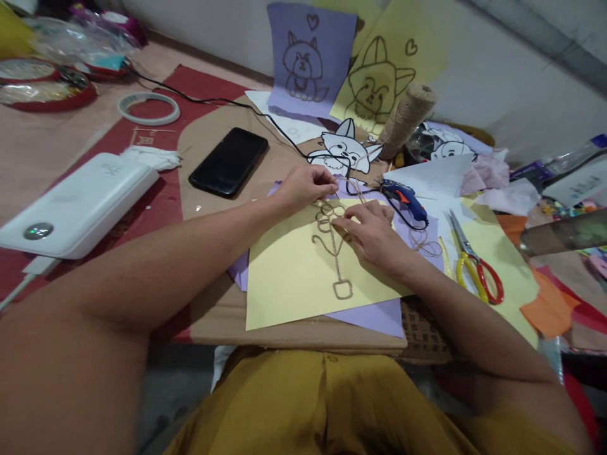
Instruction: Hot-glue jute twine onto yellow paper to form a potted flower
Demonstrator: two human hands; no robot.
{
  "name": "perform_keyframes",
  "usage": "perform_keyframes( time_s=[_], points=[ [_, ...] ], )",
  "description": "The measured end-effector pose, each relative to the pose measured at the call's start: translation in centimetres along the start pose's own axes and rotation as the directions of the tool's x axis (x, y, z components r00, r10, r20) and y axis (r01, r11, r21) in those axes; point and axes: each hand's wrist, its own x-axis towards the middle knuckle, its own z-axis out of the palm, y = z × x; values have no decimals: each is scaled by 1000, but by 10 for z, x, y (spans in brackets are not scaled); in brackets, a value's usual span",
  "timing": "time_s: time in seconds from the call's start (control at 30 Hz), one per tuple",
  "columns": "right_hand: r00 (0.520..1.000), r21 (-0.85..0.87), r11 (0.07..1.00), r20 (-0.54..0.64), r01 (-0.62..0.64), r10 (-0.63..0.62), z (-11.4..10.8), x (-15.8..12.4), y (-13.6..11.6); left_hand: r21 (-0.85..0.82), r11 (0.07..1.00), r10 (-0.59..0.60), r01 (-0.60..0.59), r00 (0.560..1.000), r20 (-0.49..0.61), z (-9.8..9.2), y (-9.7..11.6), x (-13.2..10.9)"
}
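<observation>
On the cardboard (208,319) directly before me, yellow paper (284,272) lies over purple paper (370,319). It bears a brown flower (336,256), its outline apparently string, petals at the far end, pot toward me.

Left hand (327,184): fingertips drawn to a narrow pinch beyond the petals, apparently on a thin string (359,191). Right hand (370,229): fingers curled, thumb and forefinger close to the petals; whether they grip anything, I can't make out.

Risks noted:
1. No fastening is visible between the sheets. A sideways pull on the string could skew the yellow one and spoil the line.
2. Condition of any glue under the petals not visible. If soft, my right fingertips could lift or smear a curve.
3. The glue gun (403,199) lies just beyond my right hand. If its tip is hot, a careless reach could burn me.
4. The black cord (208,101) runs behind the phone (229,162) toward the gun; a tug could drag it.
5. The loose coil (425,242) beside my right wrist could tangle, and the scissors (474,265), farther right, could be knocked by my forearm
</observation>
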Motion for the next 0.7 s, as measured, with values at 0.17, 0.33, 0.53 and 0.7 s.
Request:
perform_keyframes(
  time_s=[0.17, 0.33, 0.53, 0.7],
  points=[
    [1000, -21, 1000, -19, 16, -16, -5, 3, -6, -8, 1000, 12, -12, 1000, 6, 0, -1, 1],
    [913, 121, 969, -328, -214, 243, -25, -10, 29, -30, 999, -40, 40, 999, 1, -1, 2, -1],
    [652, 156, 727, -345, -669, 675, -5, -29, 103, -89, 991, -96, 98, 995, 22, -3, 9, -3],
    [595, 277, 596, -95, -754, 798, 12, -20, 120, -129, 986, -105, 107, 994, 29, -4, 8, -3]
  ],
)
